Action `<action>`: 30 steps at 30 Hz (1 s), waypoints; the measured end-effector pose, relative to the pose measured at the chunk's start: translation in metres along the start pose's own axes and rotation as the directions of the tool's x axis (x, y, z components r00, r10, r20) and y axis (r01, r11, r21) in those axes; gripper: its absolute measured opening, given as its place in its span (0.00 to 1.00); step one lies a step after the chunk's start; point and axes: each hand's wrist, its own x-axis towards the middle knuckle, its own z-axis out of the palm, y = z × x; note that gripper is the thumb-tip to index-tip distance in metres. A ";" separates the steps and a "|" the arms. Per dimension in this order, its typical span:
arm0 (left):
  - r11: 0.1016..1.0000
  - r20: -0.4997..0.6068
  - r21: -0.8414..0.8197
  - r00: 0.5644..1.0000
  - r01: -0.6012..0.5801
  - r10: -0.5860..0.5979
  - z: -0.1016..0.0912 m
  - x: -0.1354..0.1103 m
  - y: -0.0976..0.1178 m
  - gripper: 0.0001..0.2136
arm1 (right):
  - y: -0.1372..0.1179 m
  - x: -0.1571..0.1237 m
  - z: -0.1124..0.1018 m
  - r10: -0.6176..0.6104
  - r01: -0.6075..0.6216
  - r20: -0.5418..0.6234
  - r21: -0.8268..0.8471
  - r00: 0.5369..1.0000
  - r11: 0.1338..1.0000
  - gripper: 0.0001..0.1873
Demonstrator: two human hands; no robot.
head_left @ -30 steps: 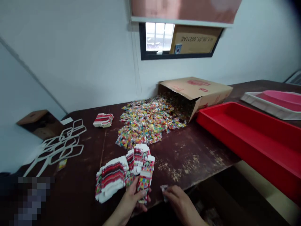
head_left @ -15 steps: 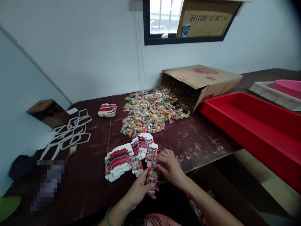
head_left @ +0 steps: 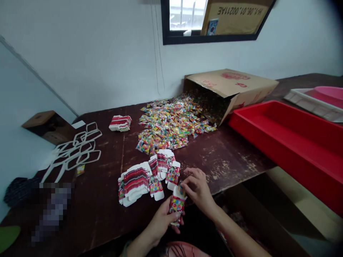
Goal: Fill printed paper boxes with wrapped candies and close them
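Carton gripped on the near side of the packet heap, with fanned cartons between

The left hand point(head_left: 162, 217) grips 1 small printed carton point(head_left: 177, 205), thumb across its front, well apart from the heap of clear packets point(head_left: 170, 123) on its near side. The right hand point(head_left: 199, 191) has thumb and forefinger close together at the carton's raised end; whether they grip anything there, I cannot tell. Between the held carton and the heap lies a fan of flat cartons point(head_left: 136, 182), its far end just beside the heap, with 2 loose cartons point(head_left: 173, 175) along its edge. Left of the heap lie a red-and-white stack point(head_left: 120, 123) and, farther out, white looped strips point(head_left: 84, 151) and a brown box point(head_left: 50, 126). Right of the heap, a cardboard box point(head_left: 232, 79) opens onto it; beyond stands a red tray point(head_left: 289, 123).
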 end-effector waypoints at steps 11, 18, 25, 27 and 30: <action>0.997 -0.017 0.071 1.000 0.023 -0.022 -0.005 0.003 -0.014 0.32 | -0.003 -0.001 -0.006 -0.078 0.083 0.445 0.010 0.892 0.997 0.09; 0.980 -0.053 0.183 0.995 -0.076 0.087 -0.004 0.002 -0.004 0.32 | -0.012 -0.012 -0.011 -0.107 0.085 0.416 0.071 0.903 0.994 0.17; 0.995 -0.064 0.077 0.996 -0.063 0.068 -0.001 0.001 0.006 0.31 | -0.005 -0.040 0.011 0.279 -0.389 0.271 0.663 0.921 0.639 0.14; 0.999 -0.053 0.034 0.998 -0.042 0.044 -0.001 0.003 0.009 0.29 | -0.003 -0.041 0.012 0.298 -0.543 0.464 0.787 0.834 0.293 0.18; 0.999 -0.060 -0.035 0.998 -0.030 0.028 -0.003 0.004 0.012 0.31 | -0.003 -0.039 0.011 0.270 -0.574 0.552 0.819 0.789 0.002 0.17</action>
